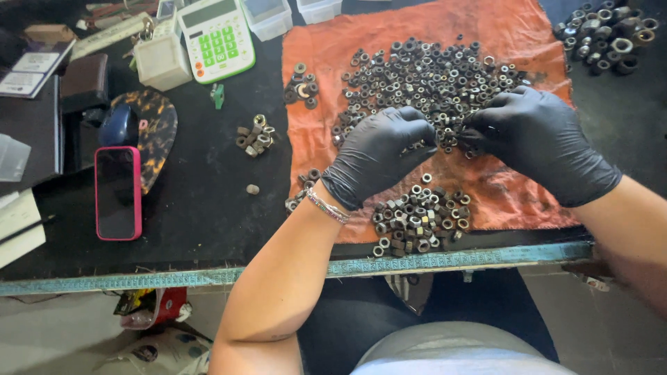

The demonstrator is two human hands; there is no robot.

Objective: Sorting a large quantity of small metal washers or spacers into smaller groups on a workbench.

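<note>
The black table [201,194] has open room between the pink phone [117,192] and the orange cloth [486,187]. Heaps of nuts [424,73] crowd the cloth; a calculator [217,38] blocks the back.

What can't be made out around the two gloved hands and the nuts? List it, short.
- Head view: whatever the left hand and right hand pinch is hidden under their own fingers; neither grip can be read.
- Part of the big nut pile on the orange cloth is covered by both hands.
- The pile of larger nuts is cut off by the top right edge.
- Thread and size of single nuts: too small.
</note>
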